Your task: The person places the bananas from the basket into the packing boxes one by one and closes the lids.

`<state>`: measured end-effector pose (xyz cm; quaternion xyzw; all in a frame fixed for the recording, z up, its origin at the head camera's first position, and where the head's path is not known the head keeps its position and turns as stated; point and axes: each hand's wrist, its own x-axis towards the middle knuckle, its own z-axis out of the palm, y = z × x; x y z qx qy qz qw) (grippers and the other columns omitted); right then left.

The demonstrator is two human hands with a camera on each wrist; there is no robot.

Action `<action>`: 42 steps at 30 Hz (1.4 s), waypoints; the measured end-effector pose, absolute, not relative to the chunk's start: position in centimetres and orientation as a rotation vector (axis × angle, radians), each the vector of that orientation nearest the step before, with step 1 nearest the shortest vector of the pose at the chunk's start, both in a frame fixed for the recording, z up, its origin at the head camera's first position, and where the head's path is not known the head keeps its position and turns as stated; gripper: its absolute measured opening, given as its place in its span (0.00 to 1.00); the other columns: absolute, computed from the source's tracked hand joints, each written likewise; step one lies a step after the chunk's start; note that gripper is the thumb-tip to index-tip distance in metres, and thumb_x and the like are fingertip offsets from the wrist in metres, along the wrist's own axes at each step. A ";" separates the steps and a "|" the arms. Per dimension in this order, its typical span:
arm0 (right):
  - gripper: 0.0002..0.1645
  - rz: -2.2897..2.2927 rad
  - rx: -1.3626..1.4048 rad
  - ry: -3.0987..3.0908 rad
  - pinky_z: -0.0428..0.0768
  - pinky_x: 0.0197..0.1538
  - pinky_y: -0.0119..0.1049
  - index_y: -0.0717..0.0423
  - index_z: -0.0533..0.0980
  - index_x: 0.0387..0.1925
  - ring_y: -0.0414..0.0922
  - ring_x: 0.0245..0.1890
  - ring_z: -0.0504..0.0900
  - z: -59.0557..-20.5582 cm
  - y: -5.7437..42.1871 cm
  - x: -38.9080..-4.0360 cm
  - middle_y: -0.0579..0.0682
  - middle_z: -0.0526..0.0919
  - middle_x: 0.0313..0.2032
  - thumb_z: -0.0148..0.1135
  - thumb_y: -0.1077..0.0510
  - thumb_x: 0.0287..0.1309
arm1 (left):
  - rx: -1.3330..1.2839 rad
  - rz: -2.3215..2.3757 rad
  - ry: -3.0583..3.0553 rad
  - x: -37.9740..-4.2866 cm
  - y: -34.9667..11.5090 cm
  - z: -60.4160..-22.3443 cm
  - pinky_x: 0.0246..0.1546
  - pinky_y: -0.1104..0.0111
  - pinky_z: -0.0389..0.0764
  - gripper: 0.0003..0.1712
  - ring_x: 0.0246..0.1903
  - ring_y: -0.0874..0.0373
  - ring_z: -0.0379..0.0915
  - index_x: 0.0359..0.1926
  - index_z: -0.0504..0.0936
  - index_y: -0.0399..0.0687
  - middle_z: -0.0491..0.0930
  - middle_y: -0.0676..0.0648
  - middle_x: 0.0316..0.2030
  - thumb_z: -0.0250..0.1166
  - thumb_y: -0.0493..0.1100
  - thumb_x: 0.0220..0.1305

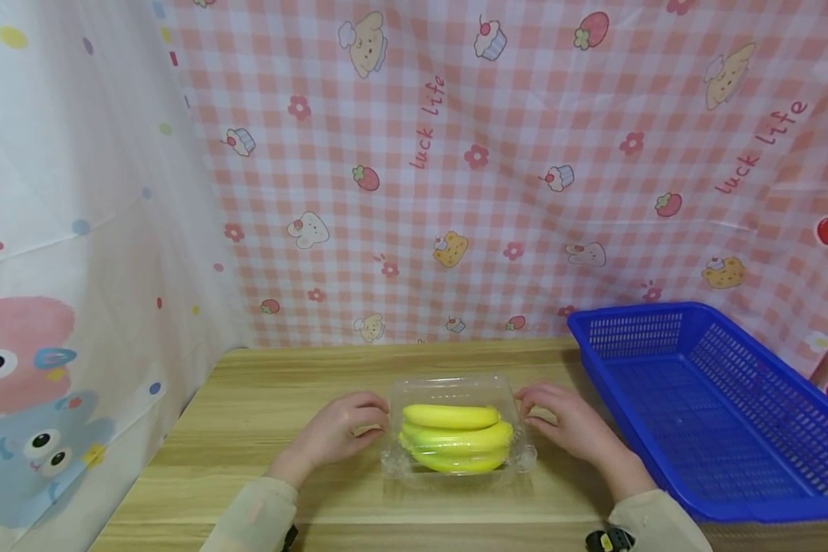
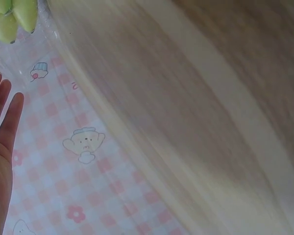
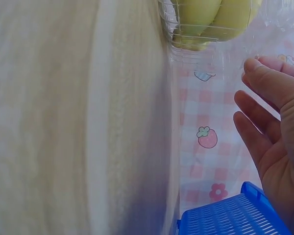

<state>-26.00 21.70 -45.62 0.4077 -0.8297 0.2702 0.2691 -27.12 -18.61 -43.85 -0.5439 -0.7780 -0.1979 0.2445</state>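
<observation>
A clear plastic container (image 1: 448, 389) stands on the table with a bunch of yellow bananas (image 1: 455, 438) inside. Whether its lid is fully closed, I cannot tell. At the container's left side is my left hand (image 1: 348, 429), fingertips close to the plastic; the left wrist view shows several straight fingers (image 2: 12, 112) below the bananas (image 2: 14, 22). My right hand (image 1: 566, 422) is at the opposite side, its fingertips at the upper right edge, with a gap between thumb and forefinger. In the right wrist view the fingers (image 3: 257, 110) are slightly bent beside the clear plastic. Contact is uncertain.
A large blue basket (image 1: 635, 414) stands on the right of the wooden table (image 1: 283, 383), close to my right forearm. Behind the table hangs a pink checked cloth (image 1: 414, 199), and a white patterned cloth (image 1: 110, 192) hangs on the left.
</observation>
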 end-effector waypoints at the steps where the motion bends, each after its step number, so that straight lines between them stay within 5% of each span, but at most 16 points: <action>1: 0.22 0.725 1.100 -2.236 0.71 0.59 0.23 0.47 0.75 0.30 0.50 0.46 0.82 -45.6 21.7 -26.0 0.50 0.85 0.43 0.76 0.72 0.41 | -1.485 -0.537 -2.125 -27.1 -18.6 -43.8 0.49 0.72 0.80 0.16 0.43 0.56 0.80 0.32 0.84 0.47 0.83 0.46 0.40 0.78 0.28 0.44; 21: 0.20 0.661 0.981 -2.238 0.81 0.48 0.50 0.50 0.78 0.32 0.51 0.44 0.82 -45.4 21.3 -25.0 0.51 0.85 0.42 0.75 0.74 0.42 | -1.380 -0.474 -2.248 -25.9 -18.6 -43.6 0.51 0.66 0.81 0.13 0.46 0.54 0.79 0.34 0.84 0.49 0.83 0.46 0.43 0.77 0.33 0.48; 34: 0.17 0.693 0.827 -2.337 0.81 0.49 0.52 0.50 0.78 0.31 0.53 0.45 0.82 -44.5 20.4 -23.6 0.53 0.84 0.42 0.73 0.73 0.45 | -1.165 -0.697 -2.473 -24.1 -18.2 -43.0 0.53 0.57 0.80 0.03 0.49 0.53 0.78 0.34 0.85 0.49 0.83 0.48 0.46 0.71 0.42 0.62; 42: 0.16 0.747 0.735 -2.382 0.81 0.49 0.51 0.49 0.78 0.30 0.53 0.44 0.82 -44.1 20.1 -22.8 0.53 0.84 0.42 0.71 0.72 0.48 | -0.979 -0.820 -2.549 -23.1 -17.5 -42.5 0.48 0.59 0.82 0.03 0.47 0.54 0.78 0.33 0.85 0.50 0.82 0.50 0.45 0.72 0.38 0.59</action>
